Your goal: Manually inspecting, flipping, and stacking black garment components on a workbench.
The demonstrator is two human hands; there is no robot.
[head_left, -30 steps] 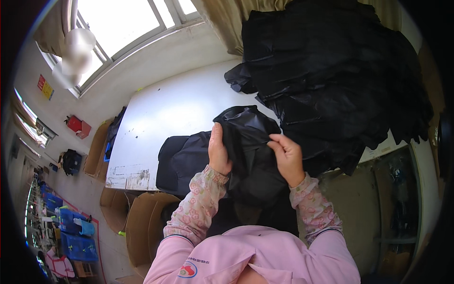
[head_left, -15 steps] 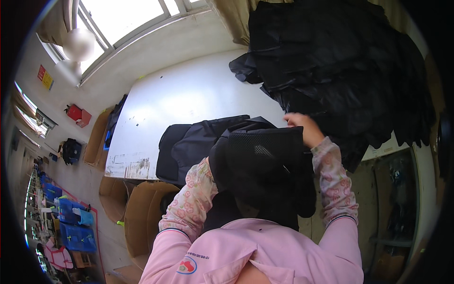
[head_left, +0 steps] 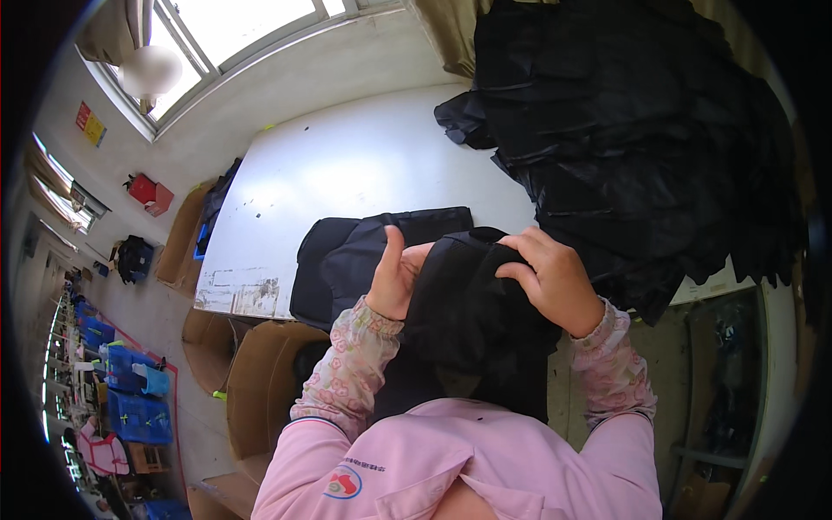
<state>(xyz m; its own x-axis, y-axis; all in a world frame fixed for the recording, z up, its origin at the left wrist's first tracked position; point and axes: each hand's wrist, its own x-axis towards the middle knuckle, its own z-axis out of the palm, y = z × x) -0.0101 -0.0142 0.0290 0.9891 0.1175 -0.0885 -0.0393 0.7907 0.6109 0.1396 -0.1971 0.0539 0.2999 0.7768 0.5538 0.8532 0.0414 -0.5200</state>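
Black cloth piece: hangs at the centre of the frame, between two hands and above a pink shirt.
Handling: looks light and limp, likely to sag and crease; the smooth weave may slip slightly, and nothing suggests fragility.
Best hold: probably the upper edge, one hand toward each end, to keep the cloth from bunching.
Right hand: pinches the piece's upper right edge between thumb and fingers.
Left hand: thumb raised, spread away from fingers that reach behind the piece's upper left side.
Folded black cloth: lies on the white counter, left of centre.
Black heap: fills the upper right, draping over the counter's edge.
Hidden: the left fingertips, behind the cloth; the number of layers held cannot be told.
Hard to read: the piece's lower end, lost among dark shapes below.
Cut off: the heap's top, at the frame's upper edge; the window, upper left, glares white.
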